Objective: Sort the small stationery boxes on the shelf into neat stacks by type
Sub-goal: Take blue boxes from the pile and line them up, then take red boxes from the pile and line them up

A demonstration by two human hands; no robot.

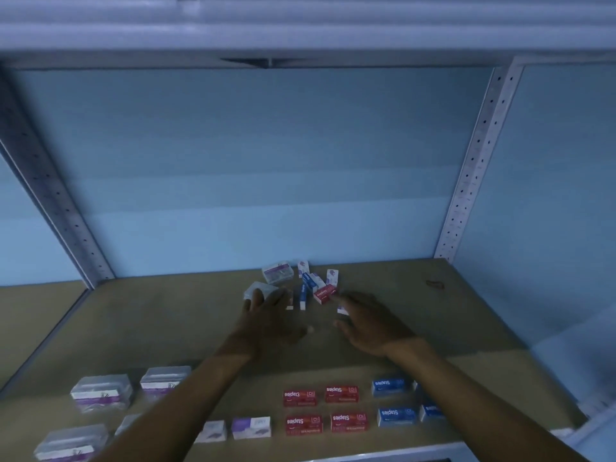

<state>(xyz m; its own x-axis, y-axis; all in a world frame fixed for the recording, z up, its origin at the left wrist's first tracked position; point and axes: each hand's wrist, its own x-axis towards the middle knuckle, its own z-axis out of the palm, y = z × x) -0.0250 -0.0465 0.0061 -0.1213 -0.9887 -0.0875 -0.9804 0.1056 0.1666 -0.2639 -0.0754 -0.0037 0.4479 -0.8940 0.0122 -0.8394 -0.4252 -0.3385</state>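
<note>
A jumble of small boxes [308, 285] lies at the back middle of the shelf board [166, 315]: clear ones, white-and-purple ones, blue ones and a red staples box [325, 293]. My left hand [266, 320] reaches over its left side with fingers spread, touching a clear box [258, 290]. My right hand [370, 323] lies to the right with fingers straight; a small white-and-purple box [342, 310] shows at its fingertips. Along the front stand sorted groups: clear boxes [101, 391], white-and-purple boxes [251, 427], red staples boxes [323, 410] and blue staples boxes [396, 403].
Perforated metal uprights [473, 161] rise at both sides, and an upper shelf [300, 35] hangs overhead. A pale blue wall closes the back. A small dark mark [435, 284] sits on the board at the back right.
</note>
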